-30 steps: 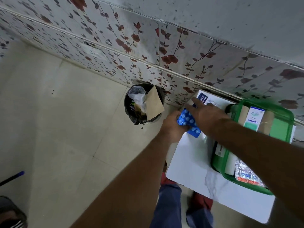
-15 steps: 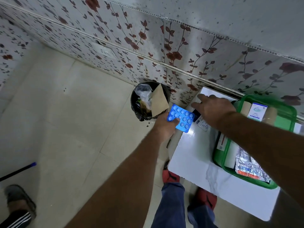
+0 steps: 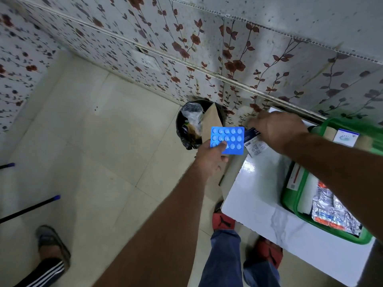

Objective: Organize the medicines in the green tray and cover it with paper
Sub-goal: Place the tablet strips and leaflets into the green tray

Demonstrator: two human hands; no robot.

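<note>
We are sorting the medicines, and the step in hand looks like gathering the loose items from the table's far corner. Our left hand (image 3: 209,156) is pinching a blue blister pack (image 3: 227,140) by its lower edge, thumb on its face, holding it out past the edge of the white table (image 3: 267,206), over the floor and just in front of the black waste bin (image 3: 191,126). Our right hand (image 3: 277,131) is lying palm down with fingers curled over a white and dark blue medicine box (image 3: 253,141) at the table's far corner; whether it is actually gripping the box we cannot tell. The green tray (image 3: 290,195) is sitting on the right part of the table, already holding a white and teal box (image 3: 345,138) at its far end and foil strips (image 3: 331,210) nearer us, with no paper over it yet. The blister pack looks flat, stiff and full, with three rows of white tablets. Next, we judge, the pack needs carrying rightward to the tray and laying flat beside the foil strips, with the box following.
</note>
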